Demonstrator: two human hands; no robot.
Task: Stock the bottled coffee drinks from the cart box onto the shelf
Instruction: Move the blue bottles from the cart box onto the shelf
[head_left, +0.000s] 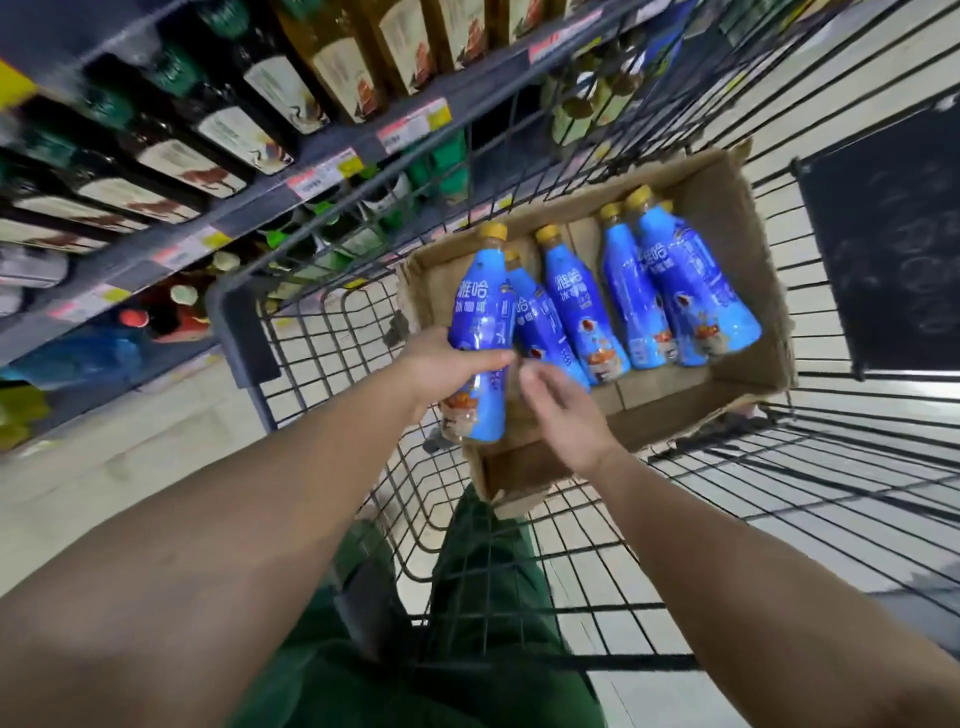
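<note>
A cardboard box (748, 291) lies in a wire cart (332, 364) and holds several blue-wrapped coffee bottles with yellow caps (576, 306). My left hand (447, 369) grips one blue bottle (480, 332) around its lower body, at the box's near left corner. My right hand (563, 410) hovers just right of it over the box's near end, fingers relaxed and holding nothing, its fingertips close to a second bottle (535, 322). The shelf (332, 150) runs along the left, blurred.
The shelving on the left carries dark bottles with pale labels (270, 83) above and green and red drinks (171, 306) below, with price tags on the rails. A dark panel (888, 244) hangs on the cart's far right side. Tiled floor shows through the wires.
</note>
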